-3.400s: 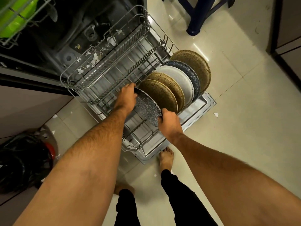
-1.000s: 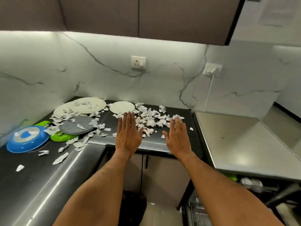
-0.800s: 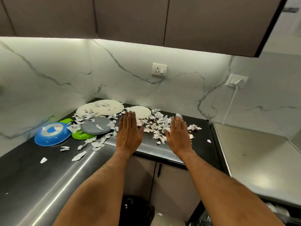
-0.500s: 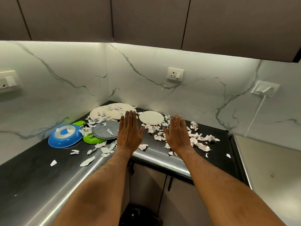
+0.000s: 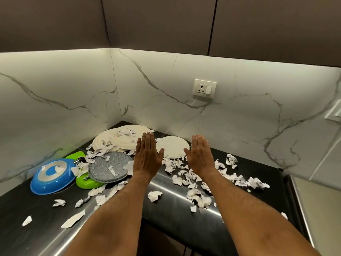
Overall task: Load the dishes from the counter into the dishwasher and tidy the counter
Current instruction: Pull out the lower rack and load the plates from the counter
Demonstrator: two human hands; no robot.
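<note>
1. You face a dark counter (image 5: pixel 175 215) in a corner, with white veined marble walls, dark cupboards (image 5: pixel 158 21) overhead and a wall socket (image 5: pixel 204 89) beyond your right fingertips.
2. Torn paper scraps (image 5: pixel 195 182) litter the counter, under and around both hands and on the dishes; they are too many to count.
3. You have six dishes in view: two large cream plates (image 5: pixel 127 138) overlapping beyond your left fingertips, one small cream plate (image 5: pixel 172 149) between your two hands, one grey speckled plate (image 5: pixel 108 168) just left of your left fingers, one green dish (image 5: pixel 86 182) partly under the grey plate, and one blue bowl (image 5: pixel 50 175) further left, upside down.
4. Your left hand (image 5: pixel 147 156) hovers palm down, fingers straight and together, thumb spread, holding nothing.
5. Your right hand (image 5: pixel 200 154) does the same, level with the left, fingers flat and empty.
6. Both forearms reach forward over the counter edge.
</note>
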